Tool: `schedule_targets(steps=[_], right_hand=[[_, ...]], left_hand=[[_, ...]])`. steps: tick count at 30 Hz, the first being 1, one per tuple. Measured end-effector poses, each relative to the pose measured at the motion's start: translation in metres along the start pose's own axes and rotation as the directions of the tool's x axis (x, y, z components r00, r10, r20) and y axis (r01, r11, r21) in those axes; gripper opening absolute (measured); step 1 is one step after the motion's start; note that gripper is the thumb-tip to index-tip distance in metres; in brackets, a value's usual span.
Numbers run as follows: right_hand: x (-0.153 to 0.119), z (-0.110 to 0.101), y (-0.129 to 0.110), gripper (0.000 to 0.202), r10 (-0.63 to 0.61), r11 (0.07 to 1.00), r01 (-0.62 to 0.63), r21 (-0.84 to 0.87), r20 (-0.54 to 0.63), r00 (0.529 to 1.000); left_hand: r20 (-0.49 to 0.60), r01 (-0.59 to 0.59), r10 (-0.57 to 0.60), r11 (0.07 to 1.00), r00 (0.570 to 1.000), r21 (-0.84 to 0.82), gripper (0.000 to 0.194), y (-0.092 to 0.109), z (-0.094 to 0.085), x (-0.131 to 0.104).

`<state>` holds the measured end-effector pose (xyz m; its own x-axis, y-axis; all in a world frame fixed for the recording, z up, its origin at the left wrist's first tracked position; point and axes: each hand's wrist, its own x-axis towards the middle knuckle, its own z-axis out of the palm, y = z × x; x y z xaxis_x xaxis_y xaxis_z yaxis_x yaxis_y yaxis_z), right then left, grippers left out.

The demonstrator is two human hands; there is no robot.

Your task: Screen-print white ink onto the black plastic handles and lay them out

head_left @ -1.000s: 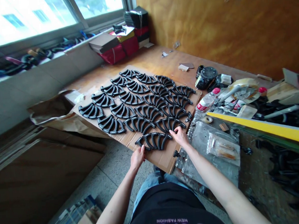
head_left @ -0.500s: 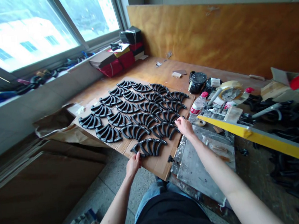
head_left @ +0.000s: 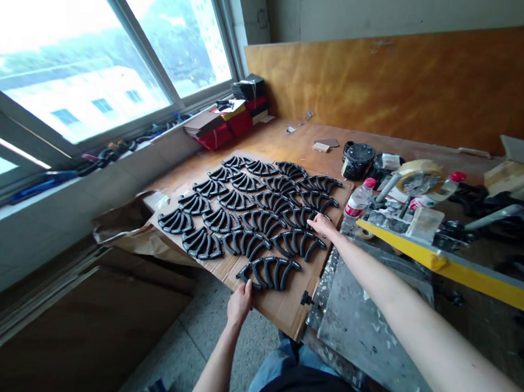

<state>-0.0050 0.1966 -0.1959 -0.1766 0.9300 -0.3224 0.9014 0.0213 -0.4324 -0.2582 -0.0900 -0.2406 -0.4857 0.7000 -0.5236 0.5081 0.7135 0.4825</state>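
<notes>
A cardboard sheet (head_left: 286,308) lies on the bench with its near corner jutting past the edge. Several fan-like groups of black curved handle-like pieces (head_left: 273,272) cover it in rows. At the sheet's near left edge, my left hand (head_left: 239,302) is closed on the cardboard, thumb on top, close to the nearest group. My right hand (head_left: 323,225) is closed above the sheet's right side, its fingertips at the black pieces there. What those fingers pinch, if anything, is too small to make out. A small black knob (head_left: 306,298) sits by the sheet's near right edge.
To the right are a bottle with a red cap (head_left: 360,198), a tape roll (head_left: 420,177), black tubs (head_left: 358,159) and a yellow-edged board (head_left: 452,264). Red and black stacks (head_left: 226,127) stand by the window. Large cardboard sheets (head_left: 96,324) lean at lower left.
The view has tilted up, so everything sits lower and further right in the picture. My right hand has shifted slightly inward over the black pieces. My left hand keeps its hold on the cardboard edge.
</notes>
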Motion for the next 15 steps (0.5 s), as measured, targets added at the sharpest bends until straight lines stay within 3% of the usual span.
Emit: schedule_targets(steps=[10,15], right_hand=[[0.005,0.002,-0.003,0.034,-0.064,0.998,0.065,-0.022,0.042,0.997],[-0.012,0.001,0.005,0.03,-0.107,0.994,0.105,-0.022,-0.081,0.991]], left_hand=[[-0.002,-0.008,0.008,1.0,1.0,0.009,0.05,0.003,0.0,-0.001],[0.018,-0.021,0.021,1.0,1.0,0.003,0.052,0.002,-0.001,-0.003]])
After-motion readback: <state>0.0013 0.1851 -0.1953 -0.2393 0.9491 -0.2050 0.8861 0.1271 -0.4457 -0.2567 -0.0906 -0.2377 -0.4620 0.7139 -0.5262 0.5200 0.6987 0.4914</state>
